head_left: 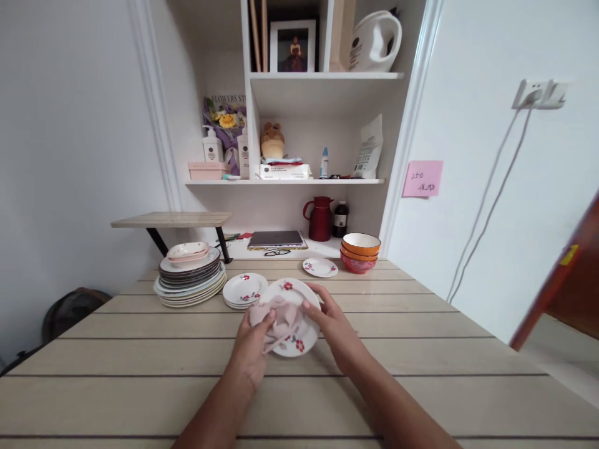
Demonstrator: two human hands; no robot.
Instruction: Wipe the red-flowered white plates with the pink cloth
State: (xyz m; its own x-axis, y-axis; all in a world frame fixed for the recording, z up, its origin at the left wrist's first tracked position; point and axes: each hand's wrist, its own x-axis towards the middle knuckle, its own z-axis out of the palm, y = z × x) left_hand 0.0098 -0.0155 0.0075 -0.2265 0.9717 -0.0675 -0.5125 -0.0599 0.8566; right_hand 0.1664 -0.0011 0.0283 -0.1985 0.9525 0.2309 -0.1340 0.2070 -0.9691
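A white plate with red flowers [304, 318] is held tilted above the table between my two hands. My left hand [253, 343] grips a crumpled pale pink cloth [283, 315] against the plate's left side, thumb on top. On the right rim, my right hand [332, 324] pinches the plate, thumb over its face and fingers behind. Just behind to the left lies a small stack of matching flowered plates [244, 289]. Farther back, a single flowered plate [320, 267] rests flat on the table.
A tall stack of plates [189, 284] with small dishes [188, 251] on top stands at the left, beside a raised wooden shelf [173, 219]. Nested bowls [359, 252] stand at the back right. Behind are a red jug [320, 219], a laptop [276, 238] and glasses [277, 252].
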